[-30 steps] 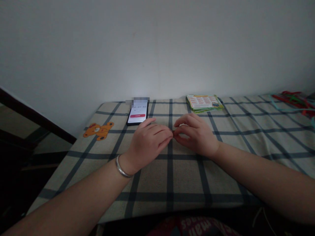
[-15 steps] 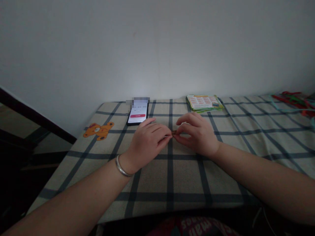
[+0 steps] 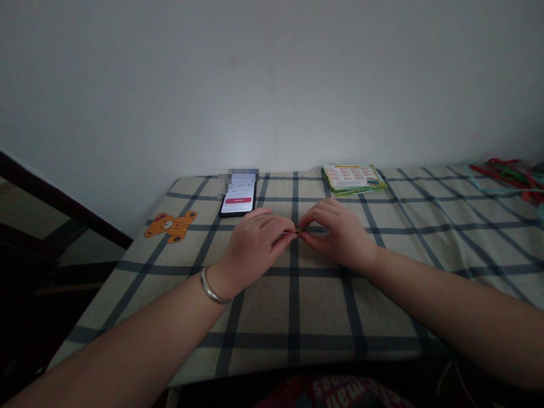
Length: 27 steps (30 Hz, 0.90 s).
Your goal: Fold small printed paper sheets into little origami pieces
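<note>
My left hand (image 3: pixel 258 238), with a silver bangle (image 3: pixel 211 286) at its wrist, pinches a small thin flat piece (image 3: pixel 298 230) between thumb and forefinger. From the other side, my right hand (image 3: pixel 338 231) grips the same piece with its thumb and fingertips. Only a narrow dark yellowish edge shows between the two hands, so its kind cannot be made out. Both hands meet just above the checked tablecloth (image 3: pixel 259 317).
A phone (image 3: pixel 238 195) showing a timer lies beyond my left hand. An orange bear picture (image 3: pixel 172 226) is at the left. Behind my right hand lies a stack of printed green-edged sheets (image 3: pixel 355 178). Red and green strips (image 3: pixel 505 173) are heaped far right, near the wall (image 3: pixel 272 85).
The fingers of my right hand have come down and closed more tightly on the thin piece. My left hand has barely shifted.
</note>
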Available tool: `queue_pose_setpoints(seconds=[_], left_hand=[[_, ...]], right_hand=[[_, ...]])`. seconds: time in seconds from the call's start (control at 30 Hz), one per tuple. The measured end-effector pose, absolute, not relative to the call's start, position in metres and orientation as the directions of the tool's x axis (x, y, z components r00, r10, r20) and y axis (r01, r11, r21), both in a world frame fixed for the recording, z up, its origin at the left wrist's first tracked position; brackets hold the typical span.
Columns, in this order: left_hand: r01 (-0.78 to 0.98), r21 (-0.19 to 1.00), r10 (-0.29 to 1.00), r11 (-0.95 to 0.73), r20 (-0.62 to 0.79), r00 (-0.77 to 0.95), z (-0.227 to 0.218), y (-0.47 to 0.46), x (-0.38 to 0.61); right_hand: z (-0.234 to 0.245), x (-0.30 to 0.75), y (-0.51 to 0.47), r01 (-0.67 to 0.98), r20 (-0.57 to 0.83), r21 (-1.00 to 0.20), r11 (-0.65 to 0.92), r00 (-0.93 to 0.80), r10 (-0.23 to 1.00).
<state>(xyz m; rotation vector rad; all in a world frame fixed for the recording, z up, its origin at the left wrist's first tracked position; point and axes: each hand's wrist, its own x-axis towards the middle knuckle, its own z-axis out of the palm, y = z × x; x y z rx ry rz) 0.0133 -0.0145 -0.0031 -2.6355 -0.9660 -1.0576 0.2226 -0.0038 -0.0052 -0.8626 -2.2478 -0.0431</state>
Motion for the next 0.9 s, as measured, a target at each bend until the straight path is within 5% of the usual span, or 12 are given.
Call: queue_pose_setpoints(seconds=[0.57, 0.9], left_hand=[[0.732, 0.204, 0.692, -0.650, 0.559, 0.458, -0.003, -0.008, 0.010], [0.761, 0.242, 0.736, -0.602, 0.537, 0.412, -0.002, -0.003, 0.004]], right_hand=[[-0.005, 0.229, 0.002, 0.537, 0.594, -0.349, 0.768, -0.507, 0.625], [-0.007, 0.237, 0.009, 0.542, 0.513, -0.556, 0.630, -0.372, 0.773]])
